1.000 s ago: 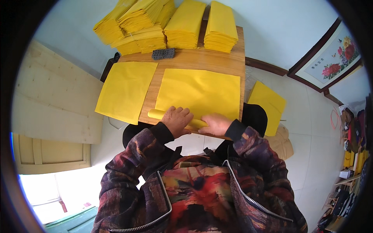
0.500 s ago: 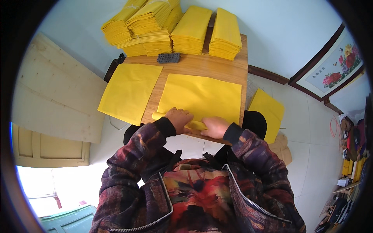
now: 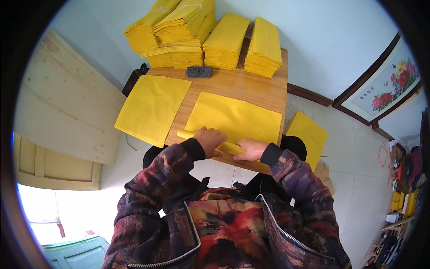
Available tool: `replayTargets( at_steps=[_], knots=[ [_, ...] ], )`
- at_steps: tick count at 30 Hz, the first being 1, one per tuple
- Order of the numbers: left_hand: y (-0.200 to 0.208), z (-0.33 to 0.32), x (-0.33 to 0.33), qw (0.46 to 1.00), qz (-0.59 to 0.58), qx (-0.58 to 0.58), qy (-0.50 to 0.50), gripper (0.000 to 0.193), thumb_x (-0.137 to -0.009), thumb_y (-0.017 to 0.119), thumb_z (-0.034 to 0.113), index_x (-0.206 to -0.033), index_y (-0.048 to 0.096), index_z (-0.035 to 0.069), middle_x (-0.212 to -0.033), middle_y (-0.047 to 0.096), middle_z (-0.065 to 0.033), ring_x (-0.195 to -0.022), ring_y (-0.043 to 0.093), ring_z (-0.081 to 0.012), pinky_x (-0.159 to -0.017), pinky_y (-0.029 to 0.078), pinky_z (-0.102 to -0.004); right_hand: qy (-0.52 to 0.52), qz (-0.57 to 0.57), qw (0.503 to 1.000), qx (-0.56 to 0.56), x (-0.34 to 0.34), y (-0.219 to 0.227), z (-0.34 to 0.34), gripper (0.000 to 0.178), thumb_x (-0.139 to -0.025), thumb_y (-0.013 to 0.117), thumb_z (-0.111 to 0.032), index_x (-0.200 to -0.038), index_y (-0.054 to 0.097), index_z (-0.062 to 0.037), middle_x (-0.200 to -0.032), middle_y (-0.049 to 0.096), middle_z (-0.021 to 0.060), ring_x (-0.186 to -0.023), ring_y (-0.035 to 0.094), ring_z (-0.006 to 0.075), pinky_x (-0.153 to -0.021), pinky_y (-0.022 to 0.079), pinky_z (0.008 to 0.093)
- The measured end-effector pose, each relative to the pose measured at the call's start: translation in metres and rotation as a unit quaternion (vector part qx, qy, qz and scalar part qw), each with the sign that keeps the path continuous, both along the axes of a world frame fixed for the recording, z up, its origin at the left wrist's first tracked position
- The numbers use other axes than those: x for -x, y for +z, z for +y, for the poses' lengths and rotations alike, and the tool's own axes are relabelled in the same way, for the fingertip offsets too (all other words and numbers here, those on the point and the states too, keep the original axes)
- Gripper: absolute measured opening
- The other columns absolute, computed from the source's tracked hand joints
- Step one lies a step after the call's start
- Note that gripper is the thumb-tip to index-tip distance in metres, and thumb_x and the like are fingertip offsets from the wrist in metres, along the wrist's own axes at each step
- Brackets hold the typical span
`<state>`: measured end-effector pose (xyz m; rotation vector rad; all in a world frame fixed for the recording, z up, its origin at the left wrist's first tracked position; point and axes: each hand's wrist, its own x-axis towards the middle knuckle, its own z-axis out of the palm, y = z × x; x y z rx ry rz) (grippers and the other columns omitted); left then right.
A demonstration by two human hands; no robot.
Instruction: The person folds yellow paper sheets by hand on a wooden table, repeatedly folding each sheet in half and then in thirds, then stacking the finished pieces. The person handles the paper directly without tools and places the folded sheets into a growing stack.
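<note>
A yellow sheet, cloth-like or paper-like, lies on the wooden table in front of me. Its near edge is curled into a narrow roll that runs along the side closest to my body. My left hand is over the roll's left part, fingers bent around it. Farther right, my right hand grips the roll with its thumb and curled fingers; part of the roll disappears under each hand. To the left, a second flat yellow sheet hangs slightly past the table's left edge.
Folded yellow stacks, several of them, line the far side of the wooden table. Before them sits a dark grey textured block. More yellow sheets are beyond the table's right edge. A large wooden board leans at left.
The whole view has shifted slightly. Both hands and the roll have moved a little away from me over the sheet, with the roll still held.
</note>
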<state>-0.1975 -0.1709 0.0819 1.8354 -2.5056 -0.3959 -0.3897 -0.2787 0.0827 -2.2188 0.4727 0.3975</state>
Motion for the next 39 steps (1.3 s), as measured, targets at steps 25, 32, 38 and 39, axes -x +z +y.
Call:
replayTargets(
  at_steps=[25,32,38,39],
  knots=[
    [0.000,-0.015,-0.007,0.991,-0.034,-0.126,0.042,0.037,-0.071,0.072,0.034,-0.096,0.061,0.008,-0.092,0.065,-0.0148,-0.090,0.062,-0.0343,-0.075,0.048,-0.0444,0.024,-0.035,0.998,0.053,0.008,0.006,0.000,0.023,-0.075,0.064,-0.015,-0.089,0.060,0.0020,-0.088,0.065,0.0204,-0.084,0.063,0.0372,-0.073,0.050,0.0451],
    [-0.003,-0.018,-0.012,0.976,0.050,-0.206,0.038,0.035,-0.069,0.069,0.025,-0.100,0.062,0.011,-0.084,0.066,-0.0165,-0.084,0.062,-0.0359,-0.072,0.050,-0.0429,-0.043,-0.056,0.944,0.322,0.020,-0.002,0.019,0.041,-0.071,0.069,-0.030,-0.094,0.060,0.0024,-0.090,0.065,0.0224,-0.087,0.062,0.0377,-0.076,0.049,0.0439],
    [0.003,-0.007,-0.001,0.998,-0.043,0.015,0.036,0.026,-0.069,0.066,0.017,-0.092,0.057,0.009,-0.086,0.065,-0.0128,-0.085,0.062,-0.0341,-0.070,0.047,-0.0463,0.019,-0.053,0.998,-0.033,0.017,0.006,-0.005,0.032,-0.075,0.067,-0.022,-0.095,0.056,0.0014,-0.089,0.064,0.0208,-0.085,0.063,0.0374,-0.073,0.050,0.0458],
    [0.003,-0.005,0.001,0.998,-0.051,0.019,0.043,0.025,-0.069,0.065,0.016,-0.091,0.055,0.009,-0.085,0.064,-0.0125,-0.084,0.062,-0.0340,-0.069,0.047,-0.0466,0.022,-0.061,0.998,0.023,0.018,0.006,-0.005,0.032,-0.075,0.066,-0.021,-0.095,0.056,0.0015,-0.089,0.064,0.0207,-0.084,0.063,0.0377,-0.072,0.050,0.0457]
  ],
)
